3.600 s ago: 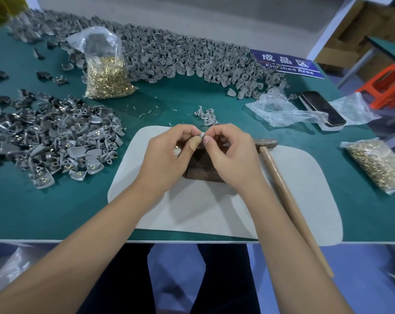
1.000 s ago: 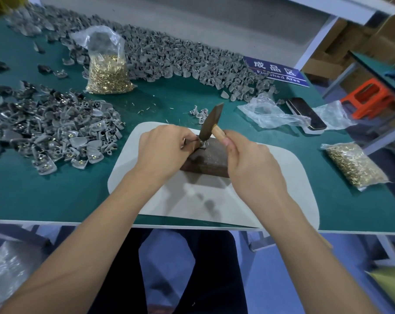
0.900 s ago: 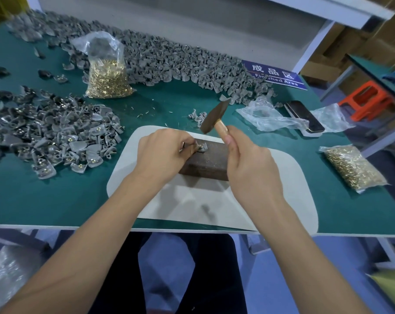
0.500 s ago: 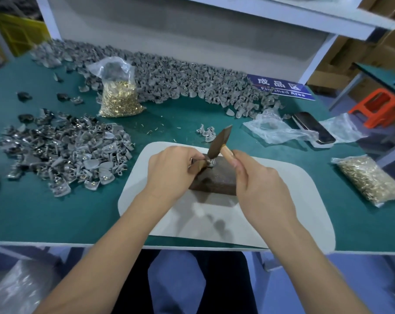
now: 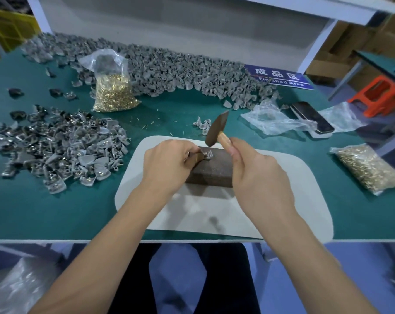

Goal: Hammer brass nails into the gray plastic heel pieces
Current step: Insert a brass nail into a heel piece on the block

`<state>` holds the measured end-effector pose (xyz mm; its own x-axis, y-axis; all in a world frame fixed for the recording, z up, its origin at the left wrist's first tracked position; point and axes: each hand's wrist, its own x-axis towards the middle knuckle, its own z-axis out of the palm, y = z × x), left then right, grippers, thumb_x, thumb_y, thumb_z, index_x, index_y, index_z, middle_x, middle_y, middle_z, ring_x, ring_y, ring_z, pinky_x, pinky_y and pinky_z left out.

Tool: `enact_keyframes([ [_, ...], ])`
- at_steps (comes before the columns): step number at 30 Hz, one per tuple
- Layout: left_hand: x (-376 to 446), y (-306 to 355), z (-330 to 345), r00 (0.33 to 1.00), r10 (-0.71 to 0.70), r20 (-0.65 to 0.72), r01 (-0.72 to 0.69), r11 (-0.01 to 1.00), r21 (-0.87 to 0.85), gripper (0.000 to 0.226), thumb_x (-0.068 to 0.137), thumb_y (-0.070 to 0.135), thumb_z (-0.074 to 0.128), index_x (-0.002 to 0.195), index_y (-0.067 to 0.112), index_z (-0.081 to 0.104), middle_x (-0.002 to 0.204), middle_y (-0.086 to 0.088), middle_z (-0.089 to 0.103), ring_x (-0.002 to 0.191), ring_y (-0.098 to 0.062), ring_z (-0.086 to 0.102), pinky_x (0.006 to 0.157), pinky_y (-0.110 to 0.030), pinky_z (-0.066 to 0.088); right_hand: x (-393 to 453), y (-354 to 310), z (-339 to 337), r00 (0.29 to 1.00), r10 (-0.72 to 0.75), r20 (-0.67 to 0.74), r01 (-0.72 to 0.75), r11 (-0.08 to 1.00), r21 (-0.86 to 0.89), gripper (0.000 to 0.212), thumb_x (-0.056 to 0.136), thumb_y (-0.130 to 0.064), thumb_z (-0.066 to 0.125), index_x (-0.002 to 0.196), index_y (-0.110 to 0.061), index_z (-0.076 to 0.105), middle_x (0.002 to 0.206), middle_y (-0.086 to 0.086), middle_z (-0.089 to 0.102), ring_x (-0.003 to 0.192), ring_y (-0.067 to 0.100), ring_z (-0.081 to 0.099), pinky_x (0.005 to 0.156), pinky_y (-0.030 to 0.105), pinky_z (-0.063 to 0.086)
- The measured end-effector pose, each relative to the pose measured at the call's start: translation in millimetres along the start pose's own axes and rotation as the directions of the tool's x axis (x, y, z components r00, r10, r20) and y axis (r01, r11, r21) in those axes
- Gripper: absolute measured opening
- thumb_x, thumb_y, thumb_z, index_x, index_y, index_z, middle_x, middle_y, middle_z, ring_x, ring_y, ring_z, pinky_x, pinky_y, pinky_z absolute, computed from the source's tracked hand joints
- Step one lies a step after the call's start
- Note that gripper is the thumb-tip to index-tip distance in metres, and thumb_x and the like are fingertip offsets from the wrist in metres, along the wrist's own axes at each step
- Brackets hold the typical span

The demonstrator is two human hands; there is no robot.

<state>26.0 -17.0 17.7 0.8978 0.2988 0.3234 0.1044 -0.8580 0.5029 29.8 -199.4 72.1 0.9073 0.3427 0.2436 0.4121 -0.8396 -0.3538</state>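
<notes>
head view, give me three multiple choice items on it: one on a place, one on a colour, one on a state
1. The heel piece lies on:
A. the dark block
B. the phone
C. a nail bag

2. The stool is:
A. blue
B. orange
C. white

3. The hammer is:
A. flat on the mat
B. raised in the right hand
C. in the left hand

Key: A, it sits on the block's top; B, its colour shows at right; B, the head hangs over the piece.

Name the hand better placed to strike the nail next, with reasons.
Right. The right hand grips the hammer, its head raised over the heel piece on the block. The left hand pinches that piece steady.
</notes>
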Motion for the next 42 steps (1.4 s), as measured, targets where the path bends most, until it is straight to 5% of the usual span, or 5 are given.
enact_keyframes([
  [19,0.3,1.5,0.0,0.999,0.002,-0.034,-0.002,1.0,-0.012,0.011,0.092,0.047,0.067,0.095,0.042,0.076,0.081,0.006,0.069,0.086,-0.025,0.063,0.059,-0.031,0.03,-1.0,1.8,3.7,0.995,0.033,0.09,-0.03,0.999,-0.032,0.028,0.109,-0.041,0.027,0.125,-0.036,0.049,0.077,0.005,0.059,0.072,0.04,0.053,0.059,0.041,0.036],
  [23,0.8,1.4,-0.1,0.999,0.012,-0.032,-0.012,1.0,0.002,0.012,0.092,0.046,0.067,0.094,0.04,0.076,0.074,0.007,0.059,0.084,-0.026,0.062,0.058,-0.032,0.027,-1.7,0.7,-1.1,1.0,0.014,-0.009,-0.014,1.0,0.021,0.033,0.107,-0.045,0.024,0.129,-0.04,0.049,0.075,0.006,0.06,0.069,0.04,0.052,0.058,0.04,0.034],
  [26,0.5,1.0,-0.2,0.999,-0.005,-0.036,0.005,1.0,0.0,0.011,0.092,0.048,0.068,0.095,0.043,0.077,0.075,0.008,0.063,0.084,-0.025,0.063,0.057,-0.031,0.027,1.5,2.9,-1.9,0.995,0.025,0.101,-0.023,1.0,-0.022,0.027,0.109,-0.042,0.027,0.123,-0.037,0.05,0.082,0.009,0.064,0.074,0.041,0.055,0.06,0.042,0.039],
  [37,2.7,1.2,0.9,1.0,0.014,-0.021,-0.014,1.0,0.014,0.015,0.091,0.052,0.066,0.094,0.042,0.076,0.066,0.011,0.049,0.083,-0.023,0.062,0.056,-0.031,0.025,-2.0,0.7,-4.4,0.998,-0.027,-0.056,0.03,0.997,0.066,0.04,0.107,-0.043,0.028,0.134,-0.032,0.056,0.082,0.011,0.067,0.072,0.042,0.057,0.058,0.044,0.043],
  [42,1.8,0.7,0.8,1.0,0.001,-0.022,0.0,1.0,0.008,0.014,0.09,0.053,0.066,0.092,0.043,0.076,0.069,0.009,0.057,0.081,-0.025,0.063,0.053,-0.028,0.026,-1.6,6.2,-1.1,0.998,-0.01,0.065,0.011,1.0,-0.02,0.031,0.109,-0.039,0.031,0.128,-0.035,0.054,0.086,0.011,0.068,0.075,0.041,0.055,0.059,0.043,0.039],
])
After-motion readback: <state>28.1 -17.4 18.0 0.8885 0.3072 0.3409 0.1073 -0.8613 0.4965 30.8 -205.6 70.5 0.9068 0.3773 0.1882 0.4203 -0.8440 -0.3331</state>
